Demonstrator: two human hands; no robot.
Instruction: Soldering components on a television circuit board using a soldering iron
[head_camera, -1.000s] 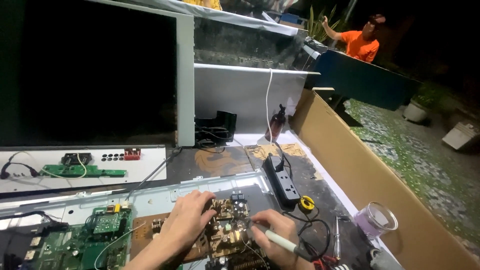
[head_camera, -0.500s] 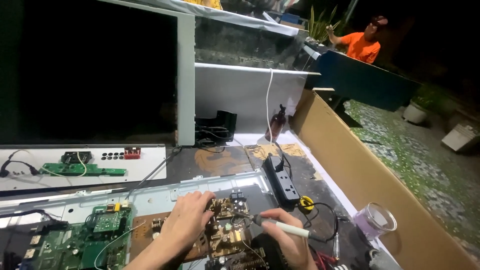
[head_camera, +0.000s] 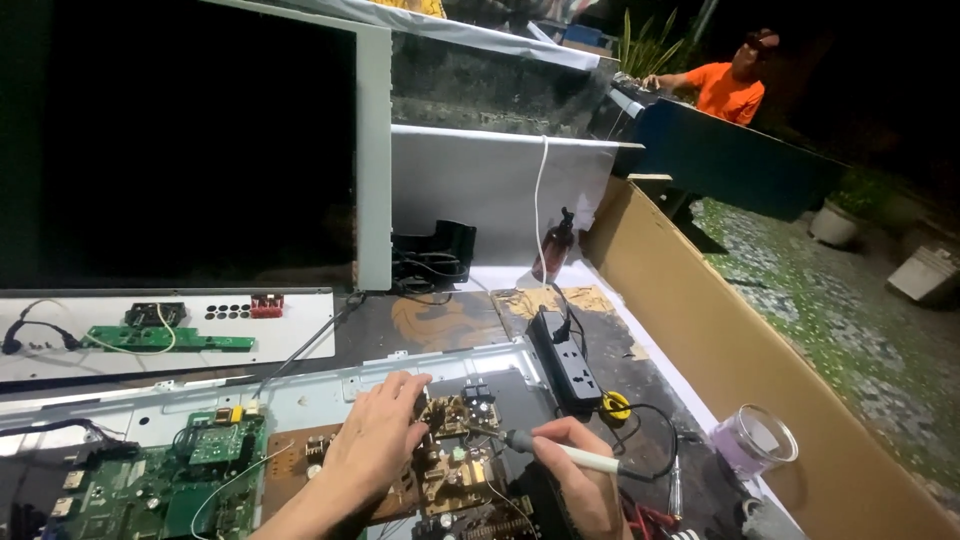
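My left hand (head_camera: 375, 440) lies flat on a brown circuit board (head_camera: 450, 470) crowded with components, pressing it onto a metal chassis (head_camera: 300, 395). In my right hand (head_camera: 585, 485) I grip a pen-shaped soldering tool (head_camera: 560, 450) with a white handle; its dark tip touches the board just right of my left fingertips. A green circuit board (head_camera: 175, 480) sits to the left on the same chassis.
A black power strip (head_camera: 565, 355) lies right of the chassis with a yellow tape roll (head_camera: 615, 405) beside it. A clear plastic cup (head_camera: 755, 440) stands by the cardboard wall (head_camera: 760, 380). A white panel (head_camera: 165, 330) lies at left. A person in orange (head_camera: 725, 85) stands far back.
My right hand has lifted slightly and swung the tool's tip leftward onto the board. My left hand stays on the board. The view has tilted down a little.
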